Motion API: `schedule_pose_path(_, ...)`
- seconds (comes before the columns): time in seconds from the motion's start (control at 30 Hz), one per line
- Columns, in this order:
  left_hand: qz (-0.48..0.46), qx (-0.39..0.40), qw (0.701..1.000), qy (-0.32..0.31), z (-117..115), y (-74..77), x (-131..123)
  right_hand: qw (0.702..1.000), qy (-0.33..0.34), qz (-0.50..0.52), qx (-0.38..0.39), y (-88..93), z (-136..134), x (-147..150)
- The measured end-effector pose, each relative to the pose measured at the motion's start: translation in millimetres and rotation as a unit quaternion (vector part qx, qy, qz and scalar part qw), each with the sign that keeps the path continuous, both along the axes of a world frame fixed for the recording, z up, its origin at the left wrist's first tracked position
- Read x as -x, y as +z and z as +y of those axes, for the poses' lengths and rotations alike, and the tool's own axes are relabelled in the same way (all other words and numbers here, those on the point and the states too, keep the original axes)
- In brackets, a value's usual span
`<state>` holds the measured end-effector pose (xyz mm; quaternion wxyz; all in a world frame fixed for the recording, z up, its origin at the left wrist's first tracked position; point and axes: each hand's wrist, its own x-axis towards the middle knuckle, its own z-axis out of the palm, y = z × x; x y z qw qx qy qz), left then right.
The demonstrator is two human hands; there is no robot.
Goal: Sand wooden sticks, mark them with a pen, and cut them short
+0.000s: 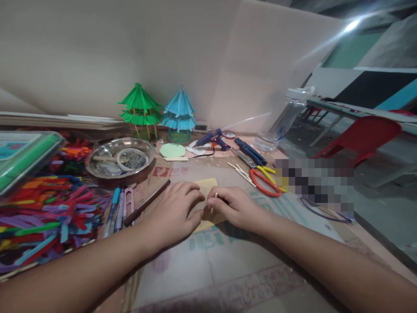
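A yellow sheet of paper (211, 184) lies flat on the cardboard mat, partly covered by both hands. My left hand (174, 211) rests over its left side, palm down, thumb and fingers apart and curved. At the paper's right side my right hand (236, 208) pinches a short, thin wooden stick (216, 195) between thumb and fingers. The stick's lower end is close to the paper; whether it touches cannot be made out. Several similar loose sticks (243, 174) lie beyond my right hand, beside orange-and-yellow-handled scissors (265, 184).
Pipe cleaners (48, 217) heap up at the left, near pens (117, 206) and a metal dish (122, 171). Green (139, 111) and blue (179, 111) pagoda models stand at the back, with a glue gun (213, 139), cutter (250, 151) and bottle (283, 119) further right.
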<state>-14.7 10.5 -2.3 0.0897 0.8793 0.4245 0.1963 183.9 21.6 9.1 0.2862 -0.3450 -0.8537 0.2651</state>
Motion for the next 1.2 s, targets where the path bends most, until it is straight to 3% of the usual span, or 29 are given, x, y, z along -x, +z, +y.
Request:
schedule_pose_path(0.17,0.021,-0.024,0.999,-0.001,1,0.6,0,1.000,-0.020,-0.004,0.009,-3.7,2,-1)
schedule_pose_path(0.37,0.029,-0.027,0.999,-0.013,-1,0.4,2,0.993,0.067,-0.051,-0.082,-2.2,-5,3)
schedule_pose_path(0.47,0.034,-0.029,0.999,-0.009,-2,1.1,2,0.985,0.053,-0.094,-0.137,-0.8,-7,4)
schedule_pose_path(0.67,0.049,-0.020,0.999,-0.007,-2,2.3,1,0.989,0.067,-0.078,-0.109,-1.2,-8,4)
schedule_pose_path(0.8,0.046,-0.029,0.999,-0.005,-1,1.3,0,0.988,0.015,-0.099,-0.116,-2.7,-6,2)
schedule_pose_path(0.93,0.047,-0.030,0.998,-0.012,-1,1.3,0,0.990,0.053,-0.081,-0.099,-2.9,-4,1)
schedule_pose_path(1.07,0.048,-0.025,0.999,-0.003,-3,2.7,0,0.988,0.010,-0.107,-0.109,-3.1,-1,0)
schedule_pose_path(1.2,0.044,-0.020,0.999,-0.009,-4,4.3,-1,0.992,0.043,-0.083,-0.084,-2.6,-1,-1)
